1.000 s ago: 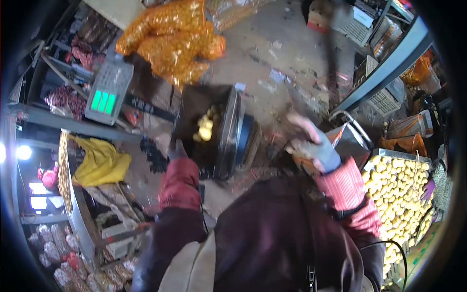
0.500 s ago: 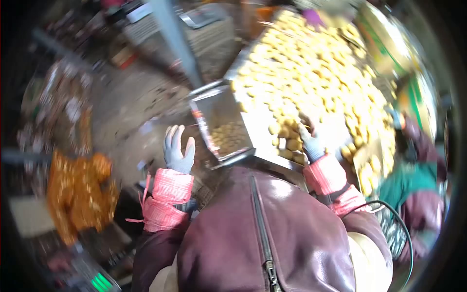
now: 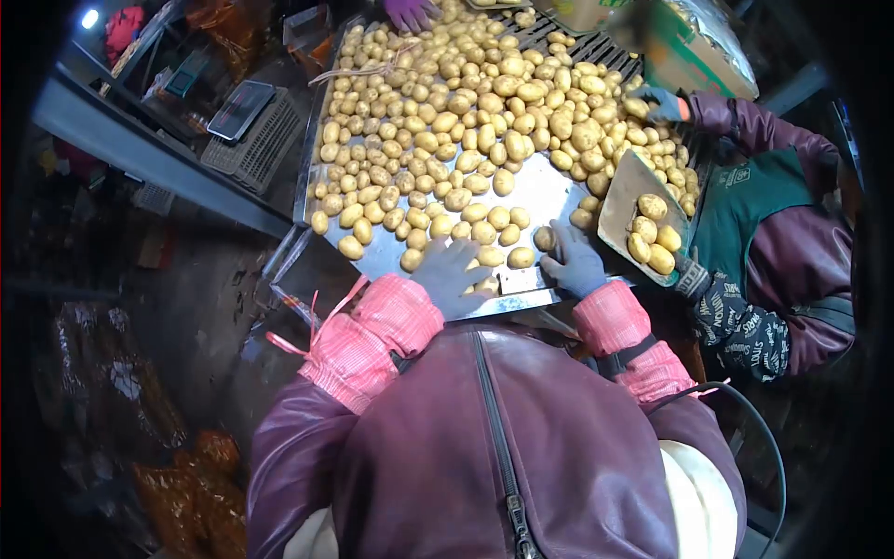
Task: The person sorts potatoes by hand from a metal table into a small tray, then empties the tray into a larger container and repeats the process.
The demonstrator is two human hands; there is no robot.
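Observation:
Many potatoes [image 3: 426,142] lie spread over a metal sorting table [image 3: 545,191] in front of me. My left hand [image 3: 453,278], in a grey glove, rests over several potatoes at the near edge, its fingers stretched and apart. Close by, my right hand [image 3: 577,263], gloved alike, lies low on the metal with its fingers spread. Beside its fingertips is a darker potato [image 3: 545,239]; whether they touch it is hard to tell. Neither hand grips anything that I can see.
At the right, a co-worker's gloved hand [image 3: 663,104] is on potatoes; their other hand [image 3: 690,276] holds a scoop-like tray [image 3: 613,212] carrying several. Another person's purple glove [image 3: 410,11] shows at the far edge. Left stand a steel beam [image 3: 168,149] and a crate [image 3: 251,154].
My view has turned left and steadied. My left hand has moved from beside the table onto the near potatoes. The right hand has lowered to the metal. The co-worker's tray shows more fully.

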